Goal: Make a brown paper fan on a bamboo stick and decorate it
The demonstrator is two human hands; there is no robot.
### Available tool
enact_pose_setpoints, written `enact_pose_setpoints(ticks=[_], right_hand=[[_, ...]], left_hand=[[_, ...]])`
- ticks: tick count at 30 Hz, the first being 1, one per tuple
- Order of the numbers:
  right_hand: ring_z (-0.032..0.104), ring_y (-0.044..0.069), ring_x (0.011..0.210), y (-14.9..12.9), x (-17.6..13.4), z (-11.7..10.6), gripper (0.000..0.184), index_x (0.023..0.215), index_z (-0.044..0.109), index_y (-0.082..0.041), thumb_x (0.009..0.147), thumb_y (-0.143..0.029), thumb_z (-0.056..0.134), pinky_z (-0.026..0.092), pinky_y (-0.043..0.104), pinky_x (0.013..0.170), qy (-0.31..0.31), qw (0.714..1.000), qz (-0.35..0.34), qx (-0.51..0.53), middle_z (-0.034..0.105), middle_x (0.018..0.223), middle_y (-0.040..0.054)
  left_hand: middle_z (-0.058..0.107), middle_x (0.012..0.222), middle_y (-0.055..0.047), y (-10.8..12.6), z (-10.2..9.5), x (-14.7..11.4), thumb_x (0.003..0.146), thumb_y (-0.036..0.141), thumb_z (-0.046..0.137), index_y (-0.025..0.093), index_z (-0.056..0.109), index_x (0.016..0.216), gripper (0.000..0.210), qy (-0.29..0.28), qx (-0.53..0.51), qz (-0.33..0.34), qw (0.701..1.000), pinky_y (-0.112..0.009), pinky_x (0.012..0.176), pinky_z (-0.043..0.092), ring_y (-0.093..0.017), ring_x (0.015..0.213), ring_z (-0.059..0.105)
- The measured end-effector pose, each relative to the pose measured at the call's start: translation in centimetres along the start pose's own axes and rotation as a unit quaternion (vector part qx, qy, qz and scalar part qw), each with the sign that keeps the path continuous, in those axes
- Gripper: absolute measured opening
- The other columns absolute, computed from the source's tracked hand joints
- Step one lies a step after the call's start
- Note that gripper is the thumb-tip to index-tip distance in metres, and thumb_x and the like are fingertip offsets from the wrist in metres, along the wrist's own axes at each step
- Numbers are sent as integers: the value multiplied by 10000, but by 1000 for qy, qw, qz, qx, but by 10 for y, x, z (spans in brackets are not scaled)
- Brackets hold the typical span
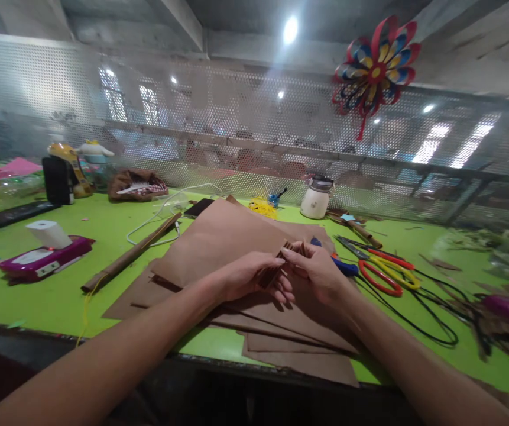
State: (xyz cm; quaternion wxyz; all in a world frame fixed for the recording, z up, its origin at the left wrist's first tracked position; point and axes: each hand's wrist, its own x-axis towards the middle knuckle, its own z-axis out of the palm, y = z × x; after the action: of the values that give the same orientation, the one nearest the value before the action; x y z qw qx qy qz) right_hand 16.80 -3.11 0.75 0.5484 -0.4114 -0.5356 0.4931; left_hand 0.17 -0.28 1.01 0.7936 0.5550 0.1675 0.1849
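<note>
My left hand (pixel 249 273) and my right hand (pixel 315 269) meet over a pile of brown paper sheets (pixel 210 236). Between them is a small folded piece of brown paper (pixel 271 273) with pleat-like layers. The left fingers wrap around it from below, with the thumb on top. At its upper end the right thumb and fingers pinch it; part of the piece is hidden by the fingers. Just right of my right hand lie a blue-handled tool (pixel 345 266), partly covered, and scissors with red and yellow handles (pixel 382 272).
On the green table (pixel 219 346) a rolled brown paper tube (pixel 130 254) lies left of the sheets. A purple power strip (pixel 45 258) with a white plug is farther left. Behind stand a white jar (pixel 316 198) and yellow string (pixel 262 207). Black cable (pixel 431 331) loops at right.
</note>
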Motion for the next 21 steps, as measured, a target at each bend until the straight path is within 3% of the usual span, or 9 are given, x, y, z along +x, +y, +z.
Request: enact_pose_setpoints(ticks=[4,6,14,21], right_hand=[[277,41,436,0,5,-6,321,687,554,-147,654,-404,744,212,206,421,46,999,2,8,418,535,-68],[246,36,413,-1,7,-8,337,689,540,-152,639,-412,749,180,206,407,54,998,9,17,369,500,-89],[226,28,380,3,10,-10,331,683,514,-163,660,-407,736,157,201,377,41,998,3,42,333,484,-102],[244,24,375,4,9,-11,369,683,488,-168,644,-430,745,176,195,364,29,998,42,25,389,506,-91]], left_hand=[[669,831,-120,1,0,1,802,367,589,99,616,909,290,103,33,60,992,-344,726,498,-189,736,639],[668,832,-111,1,-2,2,797,373,605,103,610,891,286,127,48,75,988,-338,750,497,-177,745,637],[651,706,-56,-3,-7,4,765,369,648,122,578,802,260,190,125,87,970,-218,548,452,-107,569,589],[660,710,-74,-8,-11,6,762,405,644,147,509,808,294,189,69,82,976,-309,502,518,-159,533,622]])
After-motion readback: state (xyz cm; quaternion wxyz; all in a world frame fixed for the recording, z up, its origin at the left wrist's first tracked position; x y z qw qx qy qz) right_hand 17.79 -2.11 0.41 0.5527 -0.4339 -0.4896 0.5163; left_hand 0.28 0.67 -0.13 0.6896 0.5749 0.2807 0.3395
